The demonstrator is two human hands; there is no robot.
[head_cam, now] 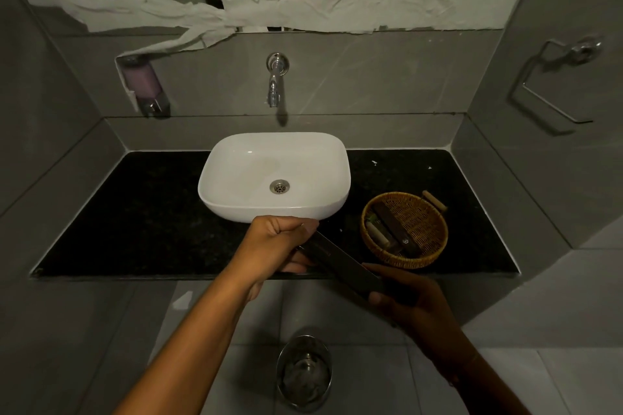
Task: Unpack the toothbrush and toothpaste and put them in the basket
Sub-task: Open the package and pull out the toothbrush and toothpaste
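A long dark box [340, 264] is held slantwise over the front edge of the black counter. My left hand [279, 242] grips its upper end, fingers closed around it. My right hand [404, 300] holds the lower end from below. To the right stands a round wicker basket [426, 216] on the counter. Inside the basket lie another dark box [397, 229] and a small pale tube [377, 234]. What is inside the held box cannot be seen.
A white basin [236, 178] sits on the black counter [135, 219], under a wall tap [276, 81]. A small wooden piece [435, 200] lies behind the basket. A soap dispenser [143, 84] hangs at the left, a metal bin [303, 372] stands on the floor.
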